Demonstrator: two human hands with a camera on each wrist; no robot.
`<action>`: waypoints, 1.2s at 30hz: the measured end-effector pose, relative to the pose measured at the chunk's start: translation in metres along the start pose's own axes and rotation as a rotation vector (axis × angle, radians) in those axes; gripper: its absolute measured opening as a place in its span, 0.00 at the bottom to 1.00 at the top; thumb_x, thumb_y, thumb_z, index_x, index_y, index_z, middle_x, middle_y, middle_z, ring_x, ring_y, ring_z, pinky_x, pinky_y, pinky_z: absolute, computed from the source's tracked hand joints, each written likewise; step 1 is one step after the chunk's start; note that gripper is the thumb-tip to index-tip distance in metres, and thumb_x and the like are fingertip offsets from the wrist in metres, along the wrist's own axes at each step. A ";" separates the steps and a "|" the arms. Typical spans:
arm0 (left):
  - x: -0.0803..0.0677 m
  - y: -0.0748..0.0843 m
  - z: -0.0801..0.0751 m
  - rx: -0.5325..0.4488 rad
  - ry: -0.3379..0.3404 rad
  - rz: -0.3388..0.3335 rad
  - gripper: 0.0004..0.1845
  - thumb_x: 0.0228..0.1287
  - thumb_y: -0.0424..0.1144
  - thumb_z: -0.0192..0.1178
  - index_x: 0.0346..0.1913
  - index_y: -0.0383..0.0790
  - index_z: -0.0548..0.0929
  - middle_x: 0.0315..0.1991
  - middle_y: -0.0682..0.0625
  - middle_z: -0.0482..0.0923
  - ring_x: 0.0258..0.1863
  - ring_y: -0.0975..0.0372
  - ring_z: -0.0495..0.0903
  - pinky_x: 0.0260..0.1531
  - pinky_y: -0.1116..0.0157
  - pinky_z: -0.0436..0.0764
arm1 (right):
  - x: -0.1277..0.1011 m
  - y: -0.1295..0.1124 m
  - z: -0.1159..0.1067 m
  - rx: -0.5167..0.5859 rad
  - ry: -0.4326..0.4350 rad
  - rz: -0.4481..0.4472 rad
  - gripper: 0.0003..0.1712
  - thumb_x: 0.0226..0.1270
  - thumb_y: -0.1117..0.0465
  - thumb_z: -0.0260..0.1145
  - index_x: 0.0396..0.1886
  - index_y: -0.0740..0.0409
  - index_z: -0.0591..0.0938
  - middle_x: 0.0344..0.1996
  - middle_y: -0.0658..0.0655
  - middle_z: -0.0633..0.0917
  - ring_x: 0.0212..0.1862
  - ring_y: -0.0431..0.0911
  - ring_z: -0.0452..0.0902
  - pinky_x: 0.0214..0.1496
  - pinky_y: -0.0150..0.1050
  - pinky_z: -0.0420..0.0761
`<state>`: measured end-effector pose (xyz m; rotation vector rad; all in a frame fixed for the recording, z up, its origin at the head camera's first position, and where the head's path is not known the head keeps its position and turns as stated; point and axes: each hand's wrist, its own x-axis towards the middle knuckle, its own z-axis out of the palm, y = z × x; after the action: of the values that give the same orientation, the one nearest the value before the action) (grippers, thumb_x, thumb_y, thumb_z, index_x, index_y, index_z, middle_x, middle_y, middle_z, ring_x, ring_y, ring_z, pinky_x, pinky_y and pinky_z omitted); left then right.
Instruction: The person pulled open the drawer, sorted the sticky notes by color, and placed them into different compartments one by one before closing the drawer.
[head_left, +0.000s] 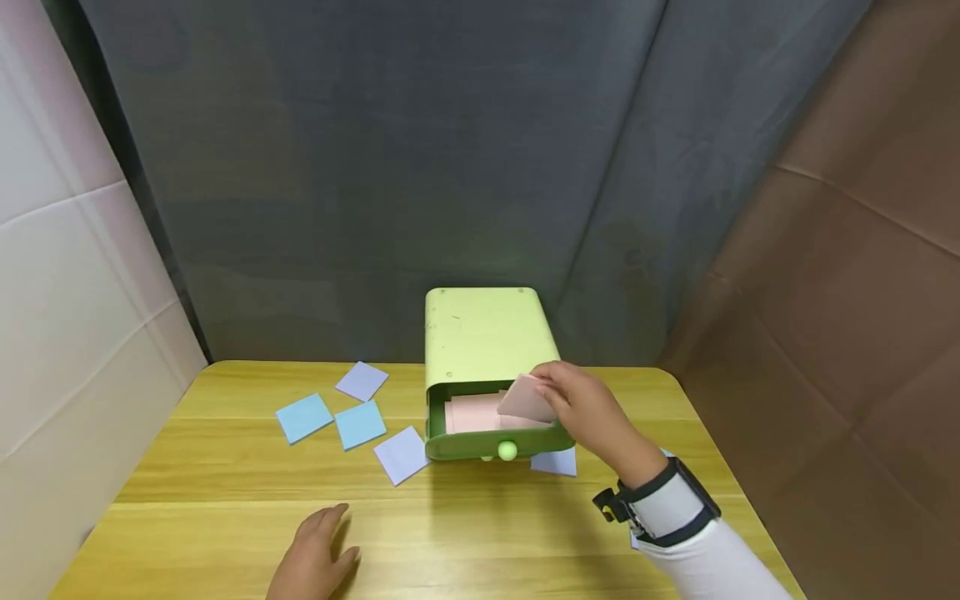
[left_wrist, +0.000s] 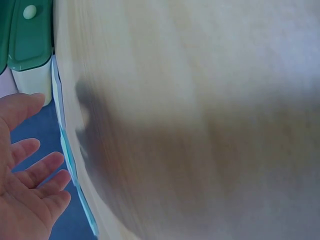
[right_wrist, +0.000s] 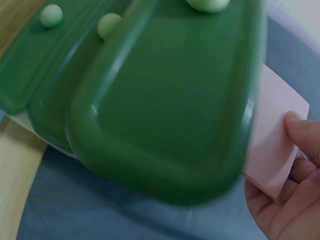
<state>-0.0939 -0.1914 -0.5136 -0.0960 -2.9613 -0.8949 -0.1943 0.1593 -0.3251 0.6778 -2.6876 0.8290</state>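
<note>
Wood-grain yellow table [head_left: 225, 517] fills the lower half of the head view, and nearest the bottom edge the left hand [head_left: 313, 560] rests flat on it, fingers straight and holding nothing; the left wrist view shows the same relaxed palm with spread fingers [left_wrist: 35, 170] beside the tabletop.

Right of centre, a little farther up the frame, the right hand [head_left: 592, 412] pinches a pink note [head_left: 525, 400] between thumb and fingers, holding it tilted over the open top drawer [head_left: 480, 443] of the green drawer box [head_left: 483, 333]. The right wrist view confirms the grip: the thumb lies on the sheet's edge, the other fingers curl behind it (the drawer fronts fill most of that frame, badly blurred).

Judging from how things lie, the sorting looks partly done: pink sheets [head_left: 472, 414] already sit in the drawer, and the held one hangs just above them, not yet laid down. Left out on the table are two blue notes [head_left: 330, 419] and two lavender notes [head_left: 382, 417] in the centre left, plus another lavender sheet [head_left: 555, 461] just right of the drawer knob, touching the box front.

No brand, label or readable writing shows on the box, the notes or the wrist strap.
</note>
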 end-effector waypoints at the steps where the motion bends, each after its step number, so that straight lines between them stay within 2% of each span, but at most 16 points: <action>1: 0.000 0.000 0.000 -0.001 0.001 -0.001 0.33 0.49 0.36 0.73 0.59 0.29 0.74 0.53 0.36 0.77 0.55 0.39 0.73 0.52 0.44 0.76 | 0.001 0.000 0.004 0.003 -0.015 -0.003 0.08 0.67 0.66 0.63 0.44 0.59 0.82 0.37 0.53 0.83 0.33 0.41 0.75 0.35 0.38 0.79; 8: -0.001 0.000 -0.001 0.001 -0.003 -0.011 0.33 0.50 0.36 0.73 0.59 0.30 0.74 0.53 0.36 0.76 0.55 0.39 0.73 0.52 0.44 0.77 | 0.004 -0.001 0.021 0.008 -0.089 -0.011 0.08 0.69 0.65 0.61 0.45 0.58 0.82 0.40 0.52 0.83 0.38 0.43 0.77 0.40 0.40 0.80; 15: -0.001 0.001 -0.003 -0.002 -0.013 -0.021 0.33 0.49 0.36 0.73 0.59 0.29 0.74 0.53 0.36 0.76 0.55 0.39 0.73 0.52 0.43 0.76 | 0.008 -0.004 0.030 -0.020 -0.173 0.067 0.10 0.72 0.65 0.58 0.49 0.58 0.82 0.46 0.54 0.83 0.43 0.44 0.79 0.42 0.39 0.80; 24: -0.001 -0.001 -0.002 0.001 -0.029 -0.038 0.33 0.50 0.37 0.73 0.60 0.30 0.74 0.54 0.36 0.76 0.56 0.39 0.72 0.53 0.44 0.76 | 0.010 -0.005 0.034 -0.096 -0.144 0.045 0.12 0.71 0.64 0.60 0.51 0.59 0.83 0.49 0.56 0.84 0.50 0.50 0.80 0.47 0.43 0.82; 29: -0.001 -0.001 -0.003 -0.002 -0.031 -0.039 0.33 0.50 0.37 0.73 0.59 0.29 0.74 0.54 0.35 0.76 0.56 0.39 0.72 0.53 0.43 0.75 | 0.009 -0.007 0.037 -0.169 -0.125 0.024 0.14 0.70 0.62 0.62 0.52 0.57 0.83 0.48 0.56 0.84 0.50 0.50 0.81 0.46 0.45 0.83; 36: -0.001 -0.001 -0.004 0.000 -0.018 -0.028 0.33 0.50 0.36 0.73 0.59 0.29 0.74 0.53 0.35 0.76 0.55 0.39 0.73 0.53 0.44 0.75 | 0.006 -0.009 0.038 -0.240 -0.078 -0.040 0.17 0.67 0.63 0.65 0.55 0.57 0.83 0.49 0.55 0.85 0.52 0.51 0.80 0.50 0.47 0.82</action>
<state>-0.0926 -0.1945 -0.5115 -0.0626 -2.9861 -0.9025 -0.1987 0.1280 -0.3496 0.7159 -2.7710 0.4678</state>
